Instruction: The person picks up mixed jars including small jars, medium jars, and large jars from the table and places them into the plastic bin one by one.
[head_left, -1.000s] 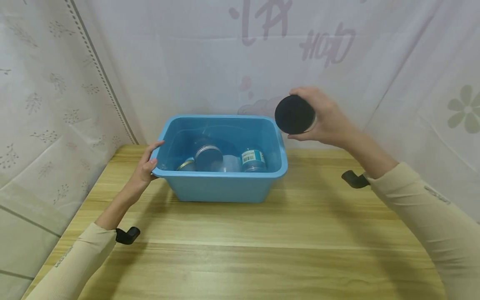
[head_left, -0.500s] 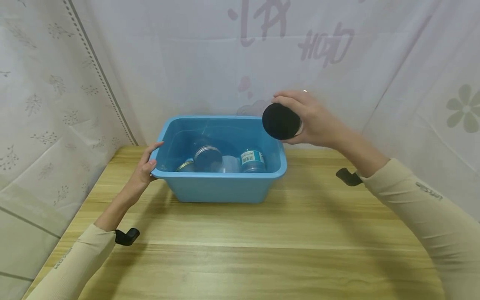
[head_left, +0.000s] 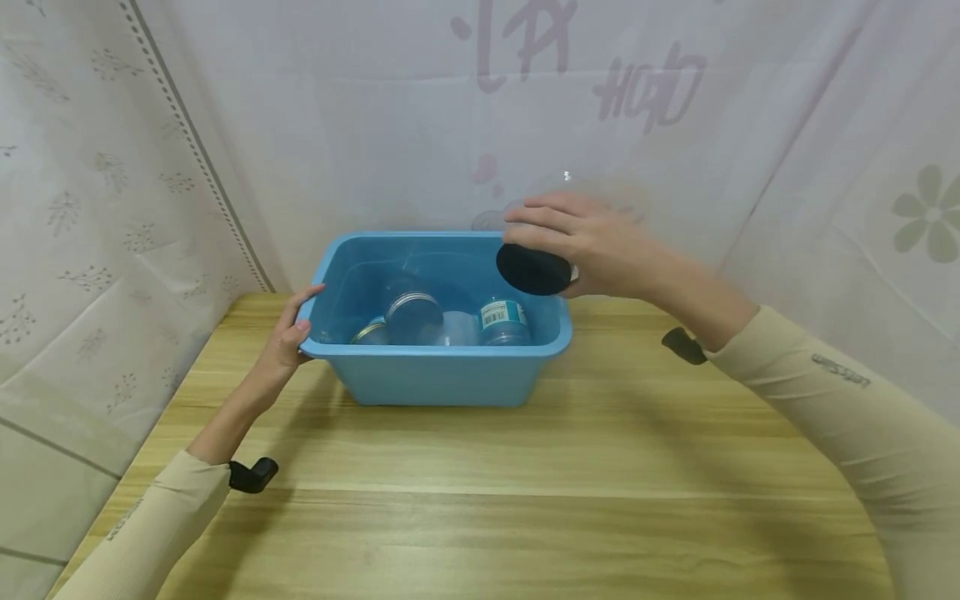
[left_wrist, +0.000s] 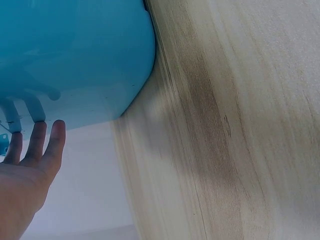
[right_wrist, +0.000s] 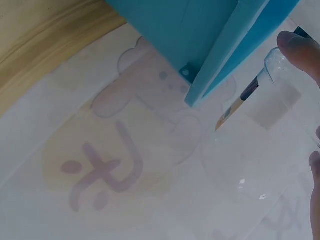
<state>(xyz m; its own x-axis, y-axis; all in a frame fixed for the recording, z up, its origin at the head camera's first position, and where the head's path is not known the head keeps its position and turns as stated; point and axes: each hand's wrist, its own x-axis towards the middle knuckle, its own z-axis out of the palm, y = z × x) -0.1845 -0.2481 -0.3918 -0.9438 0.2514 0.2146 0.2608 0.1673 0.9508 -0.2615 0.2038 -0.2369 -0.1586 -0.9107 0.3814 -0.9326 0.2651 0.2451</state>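
Observation:
My left hand (head_left: pixel 282 343) grips the left end of a blue plastic tub (head_left: pixel 442 375) by its rim. In the left wrist view, its fingertips (left_wrist: pixel 57 131) lie against the tub's outer wall. My right hand (head_left: pixel 600 248) holds a clear jar (right_wrist: pixel 250 162) with a black lid (head_left: pixel 532 270). The lid faces down toward the tub, over its right end. The right wrist view shows the jar's see-through body and a label strip, with the thumb (right_wrist: pixel 300 52) near the lid. Inside the tub lie a silver-lidded jar (head_left: pixel 414 318), a gold-rimmed lid (head_left: pixel 371 333) and a labelled jar (head_left: pixel 504 322).
The tub stands toward the back of a wooden table (head_left: pixel 480 492). A printed white curtain (head_left: pixel 405 125) hangs right behind it, and more cloth (head_left: pixel 75 250) closes off the left side. A black wrist mount (head_left: pixel 253 475) sticks out from the left sleeve.
My right hand has carried the black-lidded jar left and slightly down, from beside the tub to over its right end, tilting the lid downward. The left hand stays on the rim.

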